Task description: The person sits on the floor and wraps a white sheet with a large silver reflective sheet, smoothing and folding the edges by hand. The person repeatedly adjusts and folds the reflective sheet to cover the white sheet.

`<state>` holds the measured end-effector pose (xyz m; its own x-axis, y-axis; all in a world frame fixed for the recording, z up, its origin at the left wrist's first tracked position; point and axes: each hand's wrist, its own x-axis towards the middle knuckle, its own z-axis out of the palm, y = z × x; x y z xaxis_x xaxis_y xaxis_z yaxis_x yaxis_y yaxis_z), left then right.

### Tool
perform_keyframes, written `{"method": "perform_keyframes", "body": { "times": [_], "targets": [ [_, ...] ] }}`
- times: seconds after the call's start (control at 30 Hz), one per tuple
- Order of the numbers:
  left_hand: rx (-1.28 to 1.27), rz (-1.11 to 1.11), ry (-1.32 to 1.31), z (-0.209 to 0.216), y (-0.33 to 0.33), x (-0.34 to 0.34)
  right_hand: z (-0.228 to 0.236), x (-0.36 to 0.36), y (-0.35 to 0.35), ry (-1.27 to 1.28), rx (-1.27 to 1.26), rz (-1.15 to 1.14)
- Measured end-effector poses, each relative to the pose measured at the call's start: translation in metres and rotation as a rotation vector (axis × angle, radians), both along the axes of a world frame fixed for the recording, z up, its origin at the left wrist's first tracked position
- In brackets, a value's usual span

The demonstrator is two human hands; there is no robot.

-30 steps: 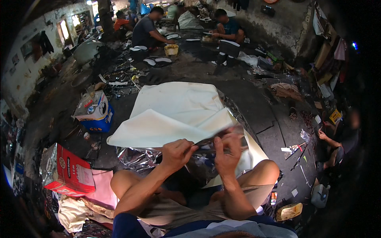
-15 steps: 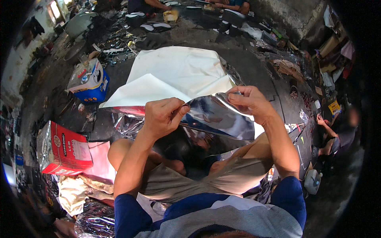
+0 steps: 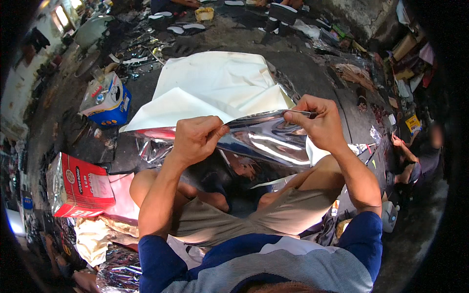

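Observation:
A large sheet, white on one face (image 3: 215, 73) and mirror-silver on the other (image 3: 266, 141), lies spread in front of my knees. Its near edge is lifted and folded so the shiny face turns toward me. My left hand (image 3: 198, 139) pinches that edge near the middle, thumb against curled fingers. Farther right, my right hand (image 3: 320, 122) pinches the same edge between thumb and fingers. The edge runs fairly straight between the two hands, and the silver part hangs below it over my lap.
At left stand a blue and white tin (image 3: 110, 102) and a red box (image 3: 83, 188) beside a pink sheet (image 3: 124, 195). Crumpled cream cloth (image 3: 93, 239) lies lower left. Another person (image 3: 415, 156) sits at far right; others work at the back near shoe soles (image 3: 185, 28) and a yellow container (image 3: 204, 13).
My right hand has moved slightly up and to the right along the sheet's edge. The edge between my hands is straighter, and the silver part has shifted. My left hand stays nearly in place.

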<state>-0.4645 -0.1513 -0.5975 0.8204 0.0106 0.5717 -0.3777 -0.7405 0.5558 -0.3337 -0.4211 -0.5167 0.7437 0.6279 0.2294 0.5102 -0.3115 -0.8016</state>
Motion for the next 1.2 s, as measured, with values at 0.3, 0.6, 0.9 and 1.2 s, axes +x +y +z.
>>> {"method": "perform_keyframes", "body": {
  "times": [0.3, 0.6, 0.9, 1.2],
  "targets": [
    [-0.155, 0.004, -0.040, 0.053, -0.059, 0.024, 0.008, -0.012, 0.046, 0.183, 0.329, 0.114],
    [-0.571, -0.018, 0.304, 0.063, -0.034, 0.021, -0.018, -0.028, 0.034, 0.068, 0.234, 0.145],
    [-0.525, -0.058, 0.120, 0.067, -0.029, 0.015, -0.004, -0.034, 0.043, -0.137, 0.112, 0.224],
    [-0.621, 0.060, 0.084, 0.063, -0.020, 0.008, -0.011, -0.032, 0.049, -0.194, 0.133, 0.209]
  ]
}}
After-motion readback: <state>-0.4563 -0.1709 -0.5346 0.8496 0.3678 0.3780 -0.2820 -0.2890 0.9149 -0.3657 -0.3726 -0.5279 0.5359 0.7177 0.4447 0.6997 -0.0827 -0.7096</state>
